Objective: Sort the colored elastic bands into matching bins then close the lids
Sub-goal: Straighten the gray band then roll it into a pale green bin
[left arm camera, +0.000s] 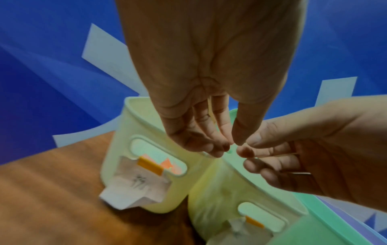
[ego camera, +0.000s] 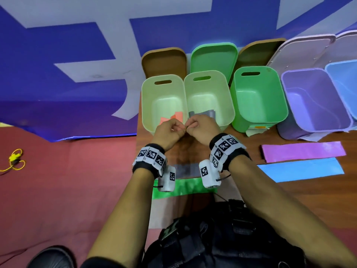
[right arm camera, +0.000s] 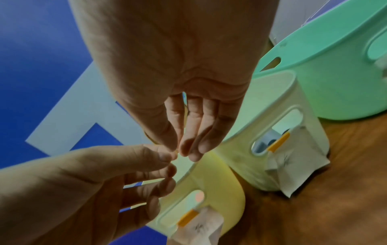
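Both my hands meet over the front rims of two pale yellow bins. My left hand (ego camera: 178,128) and right hand (ego camera: 191,126) each pinch a thin yellowish elastic band (left arm camera: 210,110), fingertips almost touching. The strand also shows along my right hand's fingers (right arm camera: 189,114). The left pale bin (ego camera: 144,105) holds an orange band (ego camera: 174,117); the second pale bin (ego camera: 229,105) holds a grey band (ego camera: 202,113). A green bin (ego camera: 241,120), a purple bin (ego camera: 286,132) and a blue bin (ego camera: 328,70) stand open to the right.
Lids lean behind the bins: brown (ego camera: 164,62), green (ego camera: 213,57), brown (ego camera: 258,53), lavender (ego camera: 301,51). On the wooden table lie wide purple (ego camera: 303,151), blue (ego camera: 301,169), green (ego camera: 185,190) and grey (ego camera: 185,170) bands. The table's left edge runs just left of the bins.
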Motion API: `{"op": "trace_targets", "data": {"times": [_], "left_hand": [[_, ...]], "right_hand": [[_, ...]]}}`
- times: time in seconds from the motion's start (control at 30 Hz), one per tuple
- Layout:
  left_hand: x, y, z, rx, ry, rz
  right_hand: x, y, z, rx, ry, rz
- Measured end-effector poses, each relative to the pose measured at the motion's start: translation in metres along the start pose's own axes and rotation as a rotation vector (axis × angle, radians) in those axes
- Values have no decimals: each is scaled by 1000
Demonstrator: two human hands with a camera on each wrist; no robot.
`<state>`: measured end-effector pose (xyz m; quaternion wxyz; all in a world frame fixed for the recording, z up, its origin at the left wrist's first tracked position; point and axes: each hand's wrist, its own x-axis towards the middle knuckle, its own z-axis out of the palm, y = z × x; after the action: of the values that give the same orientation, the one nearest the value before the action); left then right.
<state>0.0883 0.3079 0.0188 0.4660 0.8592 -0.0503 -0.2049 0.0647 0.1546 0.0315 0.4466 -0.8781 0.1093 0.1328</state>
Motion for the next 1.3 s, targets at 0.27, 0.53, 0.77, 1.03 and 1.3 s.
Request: {"op": "trace_targets", "data": {"times": [0.27, 0.53, 0.77, 1.03, 1.3], "left_hand": [[-46, -66, -37, -40, 15, -119], [-81, -137, -60, -40, 54, -263], [-83, -175, -53, -95, -1, -399], [-68, -188, -42, 5, -28, -370], [-60, -196, -45, 113, -65, -398]], "right_hand": [[-6, -23, 76, -54, -155, -15], [-11, -32, 156, -105, -304, -28], [-10, -24, 187, -215, -405, 42], [7, -6, 204, -249, -412, 120], [12, 3, 211, -321, -435, 111]]}}
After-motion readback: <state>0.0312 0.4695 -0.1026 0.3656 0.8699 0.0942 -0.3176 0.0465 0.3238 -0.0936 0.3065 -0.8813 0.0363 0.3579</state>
